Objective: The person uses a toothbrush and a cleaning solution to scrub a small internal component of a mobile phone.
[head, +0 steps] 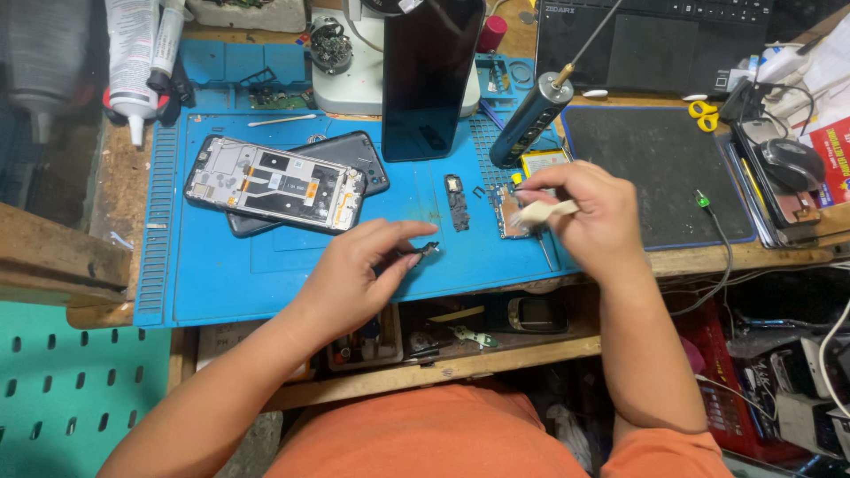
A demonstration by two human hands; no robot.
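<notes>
L hand [354, 270] grip: small black part [427, 250]; R hand [589, 208] grip: brush [542, 211]; both nr mat [221, 283] front edge

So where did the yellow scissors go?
In the head view, the yellow scissors lie at the far right of the bench, between the black mat and the laptop, left of the mouse.

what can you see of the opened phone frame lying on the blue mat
The opened phone frame is a long rounded rectangle with a silvery, metal-looking rim and a dark inside with pale patches and small cutouts. It lies flat and slightly tilted on the left part of the blue mat, resting over a dark grey back cover that sticks out behind it. Neither hand touches it; the left hand is nearest, holding a small dark part.
</notes>
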